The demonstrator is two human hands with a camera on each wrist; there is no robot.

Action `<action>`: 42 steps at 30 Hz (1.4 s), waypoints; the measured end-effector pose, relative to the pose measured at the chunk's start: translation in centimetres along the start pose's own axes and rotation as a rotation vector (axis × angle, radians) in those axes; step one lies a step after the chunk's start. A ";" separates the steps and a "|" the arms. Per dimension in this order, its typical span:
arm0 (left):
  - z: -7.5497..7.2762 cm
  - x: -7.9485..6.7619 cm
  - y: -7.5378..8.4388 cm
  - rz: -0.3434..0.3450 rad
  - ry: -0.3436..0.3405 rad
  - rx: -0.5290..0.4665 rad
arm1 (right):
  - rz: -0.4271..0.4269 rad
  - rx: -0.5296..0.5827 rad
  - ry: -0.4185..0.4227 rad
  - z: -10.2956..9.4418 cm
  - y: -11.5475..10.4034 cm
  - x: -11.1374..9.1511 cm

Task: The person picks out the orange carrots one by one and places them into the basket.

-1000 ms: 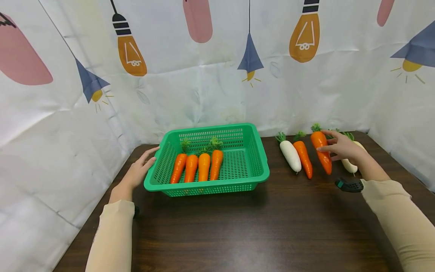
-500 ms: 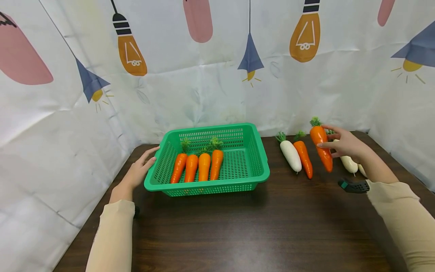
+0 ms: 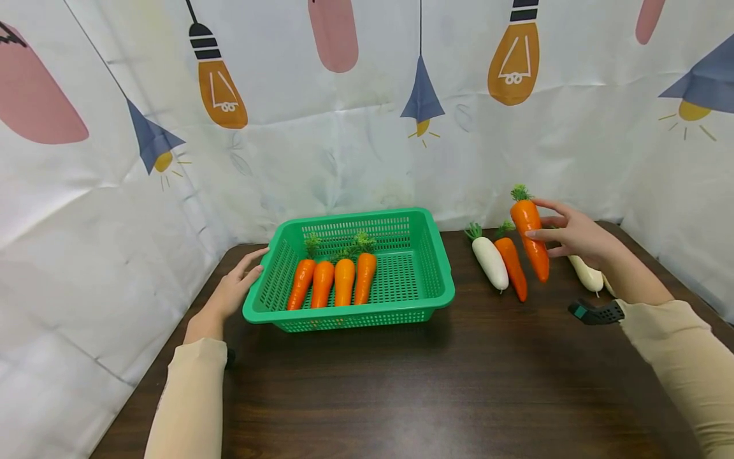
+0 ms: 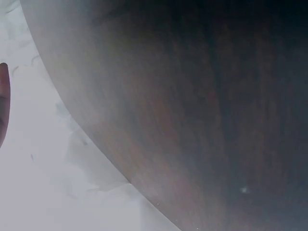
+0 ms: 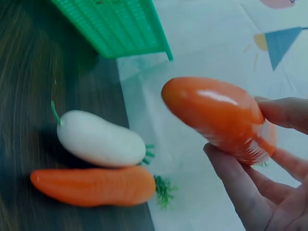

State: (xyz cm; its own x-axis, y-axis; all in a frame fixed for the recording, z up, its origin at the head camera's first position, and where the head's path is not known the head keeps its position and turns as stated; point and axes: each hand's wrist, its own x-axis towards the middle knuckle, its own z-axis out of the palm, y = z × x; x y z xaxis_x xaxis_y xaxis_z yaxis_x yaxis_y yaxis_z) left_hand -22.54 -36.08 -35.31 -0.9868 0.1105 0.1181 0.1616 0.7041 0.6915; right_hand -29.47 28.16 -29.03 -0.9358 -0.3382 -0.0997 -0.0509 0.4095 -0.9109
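Observation:
My right hand (image 3: 582, 236) holds an orange carrot (image 3: 529, 233) with a green leafy top between thumb and fingers, lifted above the table. The right wrist view shows this carrot (image 5: 216, 115) tip first, gripped near its thick end. Below it lie a white radish (image 5: 98, 139) and another carrot (image 5: 96, 186), side by side on the table. At the left, my left hand (image 3: 232, 290) rests its fingers against the rim of a green basket (image 3: 350, 315). Several carrots (image 3: 344, 280) lie inside the basket's left half. In the left wrist view only a sliver of finger (image 4: 4, 103) shows.
Pale radishes (image 3: 587, 275) lie behind the right hand, partly hidden by it. The dark wooden table (image 3: 401, 389) meets a white printed curtain (image 3: 367, 153) at its back and left edges.
My right hand has raised the carrot from the table and shifted it a little leftward, toward the other carrot and the white radish. The left hand and the basket have stayed put.

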 end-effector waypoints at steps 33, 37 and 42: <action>0.2 0.2 -0.5 -0.004 0.002 -0.007 | -0.050 0.109 -0.106 5.2 -4.0 2.9; 0.1 0.4 -0.7 -0.007 0.002 -0.011 | -0.054 0.118 -0.117 5.5 -4.3 3.4; 0.0 0.3 -0.6 -0.004 0.005 -0.003 | -0.048 0.119 -0.136 6.2 -4.8 4.0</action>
State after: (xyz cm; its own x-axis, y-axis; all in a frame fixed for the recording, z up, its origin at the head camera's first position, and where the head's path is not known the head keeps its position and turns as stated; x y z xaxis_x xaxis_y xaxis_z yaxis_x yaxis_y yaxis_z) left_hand -22.95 -36.43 -35.68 -0.9874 0.1041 0.1190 0.1577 0.7026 0.6939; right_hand -30.79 19.59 -27.51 -0.8770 -0.4698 -0.1009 -0.0451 0.2896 -0.9561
